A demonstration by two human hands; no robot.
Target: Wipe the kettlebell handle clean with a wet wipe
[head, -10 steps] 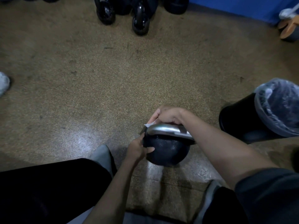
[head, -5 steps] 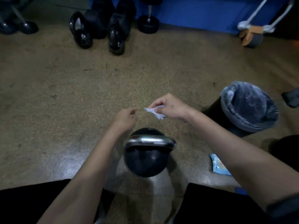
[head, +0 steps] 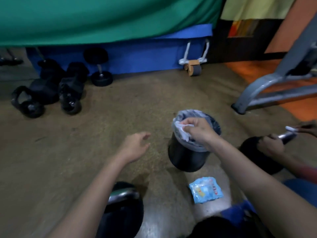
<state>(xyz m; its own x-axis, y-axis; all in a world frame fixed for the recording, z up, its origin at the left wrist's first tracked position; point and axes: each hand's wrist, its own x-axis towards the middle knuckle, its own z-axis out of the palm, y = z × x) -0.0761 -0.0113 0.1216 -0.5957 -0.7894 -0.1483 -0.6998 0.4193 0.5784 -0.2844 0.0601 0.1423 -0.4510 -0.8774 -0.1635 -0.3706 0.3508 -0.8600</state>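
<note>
Polished metal kettlebell handle [head: 122, 195]; thin translucent plastic bin liner [head: 187, 112]; speckled, slightly glossy floor [head: 85, 143].

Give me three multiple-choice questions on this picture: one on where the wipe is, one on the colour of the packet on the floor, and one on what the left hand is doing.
1. Where is the wipe?
A. tucked in a pocket
B. over the bin, in the right hand
C. draped on a chair

2. What is the main colour of the packet on the floor?
A. black
B. orange
C. light blue

3. How is the left hand?
A. open, holding nothing
B. clenched in a fist
C. gripping a bottle

Answers:
1 B: the right hand pinches the crumpled white wipe just above the bin's lined rim.
2 C: the packet's wrapper is pale blue.
3 A: its fingers are spread loosely above the floor and touch nothing.
</note>
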